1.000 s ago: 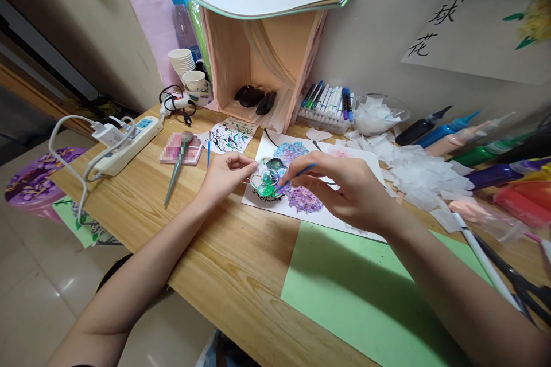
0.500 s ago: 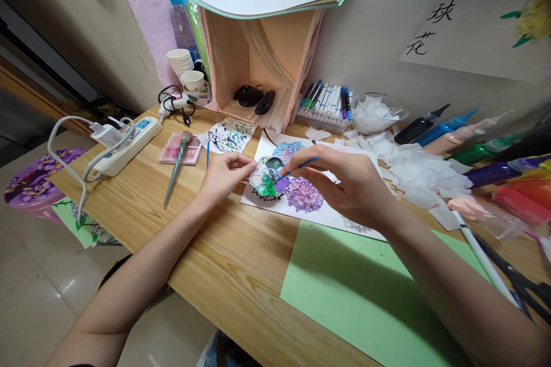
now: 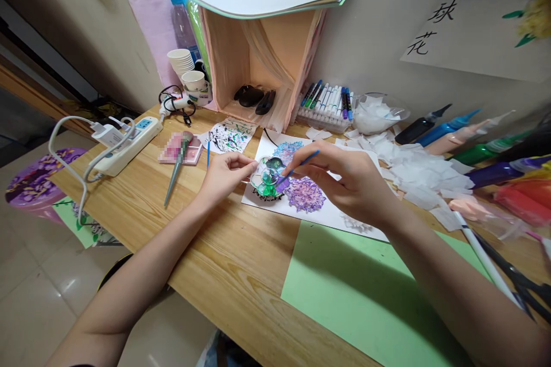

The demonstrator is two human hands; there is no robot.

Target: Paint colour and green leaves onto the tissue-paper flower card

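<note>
My left hand point(image 3: 226, 178) pinches the left rim of a small round paint palette point(image 3: 268, 189), whose wells hold green, purple and dark paint. My right hand point(image 3: 340, 175) is closed on a thin blue paintbrush point(image 3: 307, 159), its tip down at the palette's right side. Beneath both lies a white sheet point(image 3: 331, 212) bearing a blue flower and a purple flower point(image 3: 305, 194). A green sheet point(image 3: 344, 292) lies nearer the table's front edge, under my right forearm.
White paper scraps point(image 3: 419, 166) and paint bottles point(image 3: 447, 137) lie at right, near scissors point(image 3: 512, 275). Markers point(image 3: 327, 100) stand behind. At left are a power strip point(image 3: 129, 146), a grey-handled brush point(image 3: 173, 183) and a paint-marked paper point(image 3: 228, 135).
My right hand and the brush have shifted very slightly, with the brush tip still over the palette. My left hand holds the palette as before.
</note>
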